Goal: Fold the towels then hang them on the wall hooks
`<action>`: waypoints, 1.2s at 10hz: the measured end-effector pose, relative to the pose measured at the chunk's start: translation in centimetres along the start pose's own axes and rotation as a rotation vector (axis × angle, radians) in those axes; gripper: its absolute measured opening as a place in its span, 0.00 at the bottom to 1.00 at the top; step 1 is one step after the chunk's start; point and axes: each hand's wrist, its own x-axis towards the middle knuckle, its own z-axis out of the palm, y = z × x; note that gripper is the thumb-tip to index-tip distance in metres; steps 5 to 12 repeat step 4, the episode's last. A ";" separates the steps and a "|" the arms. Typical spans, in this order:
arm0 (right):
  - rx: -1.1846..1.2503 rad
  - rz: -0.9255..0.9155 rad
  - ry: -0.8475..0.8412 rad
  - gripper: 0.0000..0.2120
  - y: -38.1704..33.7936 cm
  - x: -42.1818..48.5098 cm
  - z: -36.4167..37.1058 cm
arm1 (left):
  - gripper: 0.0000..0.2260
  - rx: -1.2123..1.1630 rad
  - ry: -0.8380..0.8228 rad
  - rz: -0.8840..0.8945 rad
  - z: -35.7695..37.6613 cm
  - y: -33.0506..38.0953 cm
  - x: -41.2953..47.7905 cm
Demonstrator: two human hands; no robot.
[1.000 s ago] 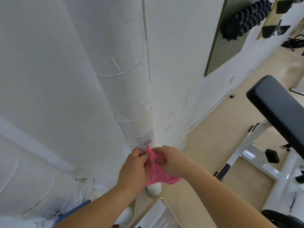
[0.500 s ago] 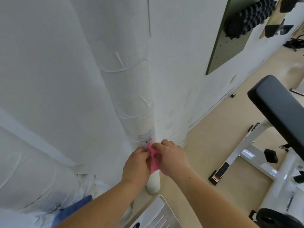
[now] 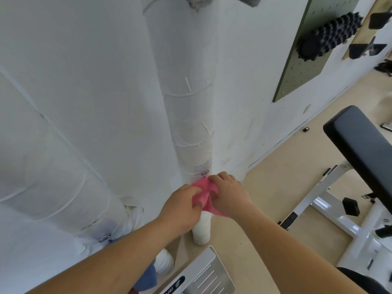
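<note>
Both hands hold the pink towel (image 3: pixel 203 196) bunched in mid-air before the white pipe (image 3: pixel 191 115): left hand (image 3: pixel 182 205) and right hand (image 3: pixel 229 196) pinch its folds with curled fingers, probably to keep the fold together.

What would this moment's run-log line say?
stage: folding | left hand: pinches pink towel | right hand: pinches pink towel | towel: bunched between both hands, in front of white wrapped pipe | hung: no

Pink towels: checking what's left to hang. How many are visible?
1. The pink towel is pinched between the left hand and right hand, low by the wall. Others may be hidden.
</note>
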 end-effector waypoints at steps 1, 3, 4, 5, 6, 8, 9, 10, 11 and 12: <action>-0.020 0.021 0.019 0.23 -0.1 0.0 0.1 | 0.14 -0.028 -0.006 -0.007 -0.2 -0.2 -1.1; -0.006 0.025 0.095 0.23 -0.9 -1.0 -0.3 | 0.14 -0.066 -0.001 -0.004 -1.0 -0.6 -2.9; 0.024 0.044 0.145 0.21 -1.8 -1.7 -1.0 | 0.13 -0.123 0.035 -0.018 -2.0 -0.1 -4.3; 0.024 0.044 0.145 0.21 -1.8 -1.7 -1.0 | 0.13 -0.123 0.035 -0.018 -2.0 -0.1 -4.3; 0.024 0.044 0.145 0.21 -1.8 -1.7 -1.0 | 0.13 -0.123 0.035 -0.018 -2.0 -0.1 -4.3; 0.024 0.044 0.145 0.21 -1.8 -1.7 -1.0 | 0.13 -0.123 0.035 -0.018 -2.0 -0.1 -4.3; 0.024 0.044 0.145 0.21 -1.8 -1.7 -1.0 | 0.13 -0.123 0.035 -0.018 -2.0 -0.1 -4.3; 0.024 0.044 0.145 0.21 -1.8 -1.7 -1.0 | 0.13 -0.123 0.035 -0.018 -2.0 -0.1 -4.3; 0.024 0.044 0.145 0.21 -1.8 -1.7 -1.0 | 0.13 -0.123 0.035 -0.018 -2.0 -0.1 -4.3; 0.024 0.044 0.145 0.21 -1.8 -1.7 -1.0 | 0.13 -0.123 0.035 -0.018 -2.0 -0.1 -4.3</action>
